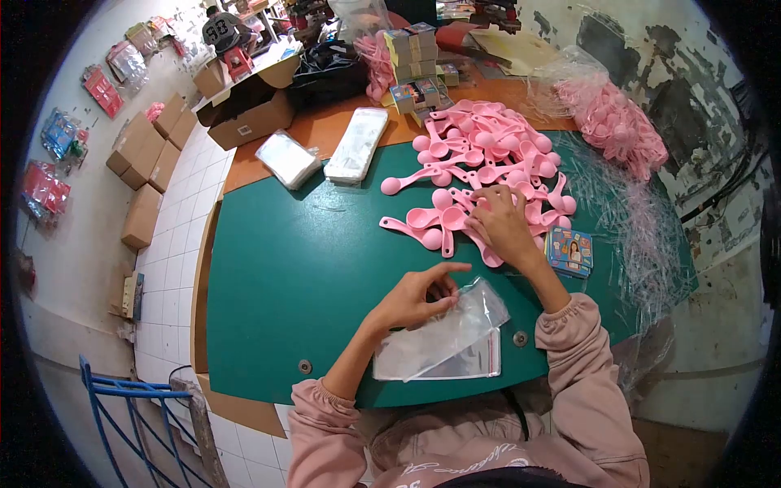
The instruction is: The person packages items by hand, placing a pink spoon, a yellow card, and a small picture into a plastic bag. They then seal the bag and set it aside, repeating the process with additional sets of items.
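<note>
My left hand (419, 297) is over the near part of the green table, index finger stretched out and the other fingers curled against the thumb at the edge of a clear plastic bag (465, 322). That bag lies slanted over more flat clear bags (480, 362). My right hand (502, 224) reaches into the near side of a pile of pink measuring spoons (488, 138), fingers bent and closed on one pink measuring spoon (486, 250); the fingertips are partly hidden. Beside my right wrist sits a small stack of printed cards (569, 250).
Two packs of clear bags (356, 146) (289, 159) lie toward the back of the green table (277, 268). Behind stand banded card stacks (413, 53) and an open carton (252, 118). Bagged pink spoons (610, 118) and loose plastic wrap (643, 236) are at right. A person (224, 32) sits far off.
</note>
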A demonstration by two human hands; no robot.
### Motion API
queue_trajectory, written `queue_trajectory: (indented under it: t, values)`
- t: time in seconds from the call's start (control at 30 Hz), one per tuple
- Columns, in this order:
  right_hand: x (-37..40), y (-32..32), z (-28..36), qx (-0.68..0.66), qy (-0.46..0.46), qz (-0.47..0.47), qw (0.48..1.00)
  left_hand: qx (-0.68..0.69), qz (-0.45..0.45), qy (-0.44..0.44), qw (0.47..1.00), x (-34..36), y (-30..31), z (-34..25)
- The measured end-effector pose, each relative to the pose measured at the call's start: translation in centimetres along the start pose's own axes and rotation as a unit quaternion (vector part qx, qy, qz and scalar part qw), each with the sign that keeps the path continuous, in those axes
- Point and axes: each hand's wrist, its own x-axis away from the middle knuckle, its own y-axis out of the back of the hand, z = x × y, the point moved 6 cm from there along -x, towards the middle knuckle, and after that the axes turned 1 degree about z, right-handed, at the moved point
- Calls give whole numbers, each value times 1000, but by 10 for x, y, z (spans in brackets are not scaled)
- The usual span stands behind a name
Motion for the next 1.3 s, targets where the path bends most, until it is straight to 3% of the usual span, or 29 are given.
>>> queue_trajectory:
  t: [0.1, 0.2, 0.27, 0.3, 0.37, 0.47, 0.5, 0.53, 0.6, 0.63, 0.67, 0.73, 0.77, 0.8, 0.87, 0.97, 1.03, 1.13, 1.2, 1.3]
  values:
    - [-2, 1, 3, -20, -4, 6, 1000, -50, 5, -33, 998, 0, 2, 9]
    - [-11, 8, 9, -56, -15, -61, 996, -46, 16, -30, 998, -1, -2, 3]
    - [-16, -15, 28, -278, 80, 46, 956, 52, -5, -7, 999, -1, -2, 3]
    - [-18, -20, 33, -279, 80, 44, 956, 50, -4, -7, 999, -2, -2, 3]
    - [-14, -28, 54, -64, 170, 29, 983, 30, 26, 33, 999, -1, -4, 7]
    - [-16, -28, 33, 20, 131, -19, 991, -38, 52, 41, 997, -1, -4, 12]
    - [-18, -11, 30, -13, 116, -78, 990, -37, 51, 41, 997, -1, -4, 13]
    - [-16, -5, 25, -12, 116, -77, 990, -4, 45, 28, 999, -2, -4, 12]
    - [-10, 3, -1, -226, -20, -50, 973, 33, 41, 15, 999, -2, -6, 9]
    - [-8, 22, -2, -427, -262, 116, 857, 51, 30, 23, 998, -1, -4, 6]
    - [-3, 28, -1, -425, -262, 116, 859, 69, 18, 29, 997, -2, -2, 4]
    - [8, 34, 8, -476, -177, 188, 841, 67, 4, 24, 997, -2, 0, 3]
    - [11, 37, 17, -453, -87, 239, 855, 66, -10, 22, 998, -1, 2, 3]
    - [14, 32, 16, -453, -87, 240, 854, 66, -10, 22, 998, -1, 1, 5]
    - [26, 10, 25, -410, 3, 300, 861, 63, -44, -6, 997, 0, 4, 6]
    - [37, -8, 24, -356, -19, 317, 879, 113, -54, 34, 991, 4, 13, 3]
    - [37, -8, 23, -297, -34, 326, 897, 144, -55, 14, 988, 4, 23, 11]
    - [37, -5, 23, -340, -31, 325, 882, 183, -81, -18, 980, 8, 37, 10]
    - [38, -4, 21, -346, -37, 323, 880, 304, -108, 46, 946, 12, 42, 14]
    - [38, -8, 15, -399, -73, 278, 871, 288, -103, 42, 951, 11, 41, 18]
